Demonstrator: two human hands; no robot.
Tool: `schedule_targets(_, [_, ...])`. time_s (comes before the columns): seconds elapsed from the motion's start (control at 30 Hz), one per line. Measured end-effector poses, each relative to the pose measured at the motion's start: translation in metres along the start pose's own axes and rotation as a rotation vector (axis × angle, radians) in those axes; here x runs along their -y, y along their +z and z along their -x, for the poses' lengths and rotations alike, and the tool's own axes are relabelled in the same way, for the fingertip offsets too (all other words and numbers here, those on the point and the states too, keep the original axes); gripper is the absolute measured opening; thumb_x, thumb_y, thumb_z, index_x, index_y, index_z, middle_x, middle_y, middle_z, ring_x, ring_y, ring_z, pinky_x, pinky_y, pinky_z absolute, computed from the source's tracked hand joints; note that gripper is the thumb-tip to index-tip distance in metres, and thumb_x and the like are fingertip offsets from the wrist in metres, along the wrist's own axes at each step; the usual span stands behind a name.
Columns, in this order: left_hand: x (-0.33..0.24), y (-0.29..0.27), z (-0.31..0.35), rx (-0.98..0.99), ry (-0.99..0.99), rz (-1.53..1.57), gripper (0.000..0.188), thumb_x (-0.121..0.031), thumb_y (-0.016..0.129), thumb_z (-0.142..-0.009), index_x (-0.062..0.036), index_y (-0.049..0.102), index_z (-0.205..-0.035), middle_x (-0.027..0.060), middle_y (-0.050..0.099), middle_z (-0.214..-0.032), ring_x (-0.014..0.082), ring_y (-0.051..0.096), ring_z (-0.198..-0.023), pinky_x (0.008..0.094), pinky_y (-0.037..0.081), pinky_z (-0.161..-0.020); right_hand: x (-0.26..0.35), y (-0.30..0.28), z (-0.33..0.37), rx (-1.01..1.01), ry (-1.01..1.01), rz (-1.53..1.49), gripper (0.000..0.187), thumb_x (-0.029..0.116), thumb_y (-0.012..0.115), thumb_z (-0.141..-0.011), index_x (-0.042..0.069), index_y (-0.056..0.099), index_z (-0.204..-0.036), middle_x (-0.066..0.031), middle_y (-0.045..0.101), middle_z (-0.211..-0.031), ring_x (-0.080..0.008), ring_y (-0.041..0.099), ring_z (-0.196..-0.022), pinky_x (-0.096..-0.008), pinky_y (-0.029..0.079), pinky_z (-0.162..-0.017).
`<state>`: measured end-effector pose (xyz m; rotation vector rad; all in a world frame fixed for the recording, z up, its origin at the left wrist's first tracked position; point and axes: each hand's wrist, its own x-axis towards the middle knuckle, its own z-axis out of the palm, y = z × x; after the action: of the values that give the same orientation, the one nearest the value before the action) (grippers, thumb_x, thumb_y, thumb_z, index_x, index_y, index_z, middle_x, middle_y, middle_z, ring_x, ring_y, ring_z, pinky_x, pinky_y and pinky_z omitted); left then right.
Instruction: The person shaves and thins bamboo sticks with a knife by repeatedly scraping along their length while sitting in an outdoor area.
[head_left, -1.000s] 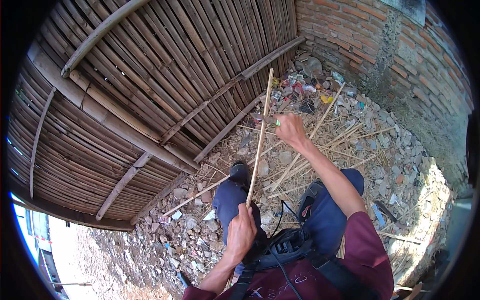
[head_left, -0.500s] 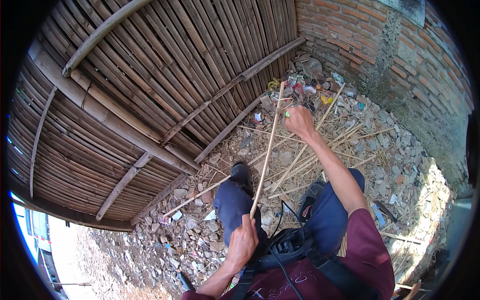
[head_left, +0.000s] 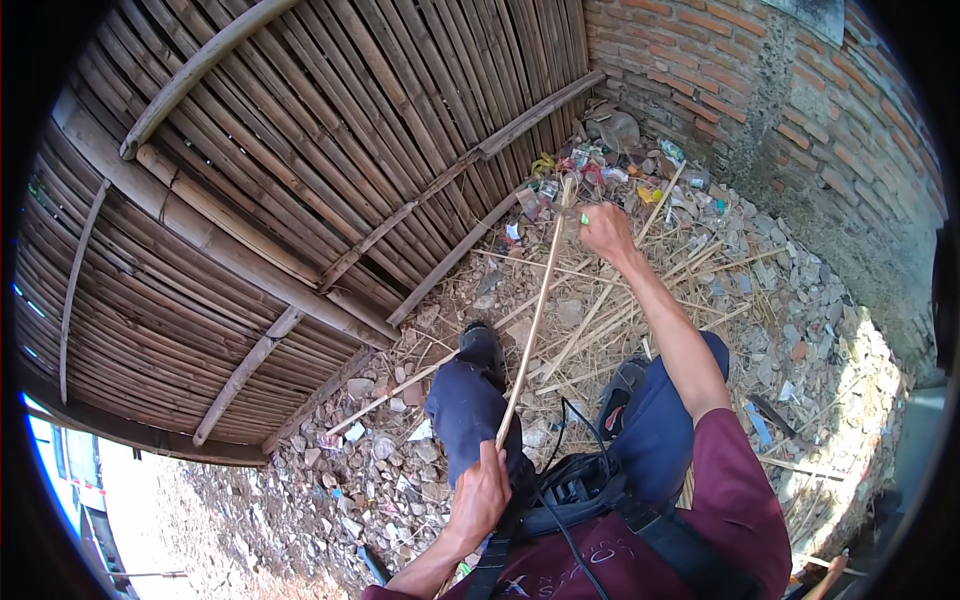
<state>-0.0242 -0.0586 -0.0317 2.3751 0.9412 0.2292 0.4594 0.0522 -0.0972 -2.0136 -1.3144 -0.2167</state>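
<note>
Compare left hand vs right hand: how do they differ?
The left hand grips the lower end of the pale strip; the right hand holds a green-marked tool near the strip's upper end. The left hand is close to the body; the right hand is farther out. Both are bare and closed.

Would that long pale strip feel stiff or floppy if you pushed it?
The strip is probably fairly stiff, since it extends nearly straight from the left hand. Being thin, it's likely light and may flex if pushed sideways.
</note>
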Motion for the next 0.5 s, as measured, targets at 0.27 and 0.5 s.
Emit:
schedule_targets(0.27, [0.003,-0.002,0.009,0.038,-0.009,0.000,0.016,-0.013,0.053,-0.111,0.0002,0.044,-0.107,0.0295,0.061,-0.062,0.0509,0.063,-0.056,0.0596,0.048,-0.049,-0.018,-0.001,-0.001,-0.007,-0.002,0.075,0.017,0.002,0.058,-0.073,0.000,0.075,-0.075,-0.0235,0.069,-0.063,-0.0365,0.072,-0.058,-0.0479,0.060,-0.060])
schedule_targets(0.5, [0.010,0.003,0.013,0.038,-0.030,-0.002,0.016,-0.012,0.052,-0.111,0.0004,0.044,-0.106,0.0304,0.062,-0.063,0.0511,0.064,-0.057,0.0596,0.047,-0.049,-0.018,0.013,0.002,-0.083,-0.108,0.046,0.015,0.000,0.055,-0.075,0.003,0.064,-0.063,-0.0130,0.058,-0.051,-0.0219,0.054,-0.042,-0.0418,0.044,-0.043])
